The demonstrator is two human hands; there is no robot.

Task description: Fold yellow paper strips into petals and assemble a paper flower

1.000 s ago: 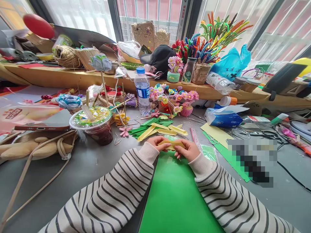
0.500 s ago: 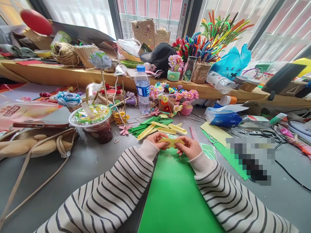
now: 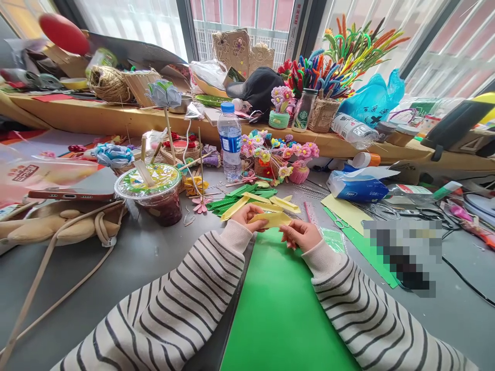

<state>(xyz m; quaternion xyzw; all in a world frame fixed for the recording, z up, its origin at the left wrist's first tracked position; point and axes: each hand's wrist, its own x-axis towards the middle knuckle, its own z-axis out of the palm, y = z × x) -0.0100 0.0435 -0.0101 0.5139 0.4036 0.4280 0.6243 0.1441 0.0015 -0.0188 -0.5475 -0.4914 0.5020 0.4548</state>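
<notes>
A small folded strip of yellow paper (image 3: 274,220) is pinched between the thumb and fingers of my left hand (image 3: 244,217), which is closed. My right hand (image 3: 303,234) is by the strip's right end, its fingertips drawn together just below the paper's edge. Whether anything lies between those fingertips I cannot make out. Both hands are above the far end of a smooth green sheet (image 3: 288,304). Just beyond them lies a pile of folded green strips (image 3: 228,200) and folded yellow strips (image 3: 285,204).
A lidded cup of dark drink (image 3: 160,208) stands left of the pile, with a water bottle (image 3: 231,147) behind. Small scissors (image 3: 340,222) lie on yellow and green paper at right, near a blue tissue pack (image 3: 358,188). Crocheted flowers (image 3: 278,154) stand below the crowded shelf (image 3: 185,121).
My right fingers have slid off the front of the yellow strip to its right end and slightly down. The strip now tilts in my left hand. The whole view has shifted slightly.
</notes>
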